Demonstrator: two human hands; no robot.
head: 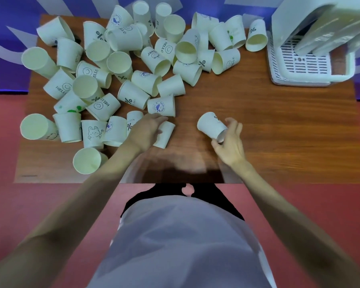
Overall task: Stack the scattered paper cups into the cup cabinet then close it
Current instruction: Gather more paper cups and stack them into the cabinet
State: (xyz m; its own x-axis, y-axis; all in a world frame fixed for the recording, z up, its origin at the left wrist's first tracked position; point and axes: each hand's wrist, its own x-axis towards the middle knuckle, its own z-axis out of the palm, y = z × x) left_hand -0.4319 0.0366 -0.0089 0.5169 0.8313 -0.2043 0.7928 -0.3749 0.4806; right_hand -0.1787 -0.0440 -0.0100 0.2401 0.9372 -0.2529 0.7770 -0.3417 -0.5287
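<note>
- A paper cup (212,127) lies tilted, base toward 10 o'clock, in the right hand (230,144), whose fingers curl round its mouth end.
- At its 9 o'clock, the left hand (146,130) grips a second cup (165,134) lying on the wooden table (279,125).
- The scattered cups (116,65) sprawl from 9 to 12 o'clock, mostly on their sides.
- The white cup cabinet (312,48) stands at 2 o'clock, door open.

Cream paper cups (133,94) with dark prints, brown woodgrain table (279,125), white cabinet (289,21).
</note>
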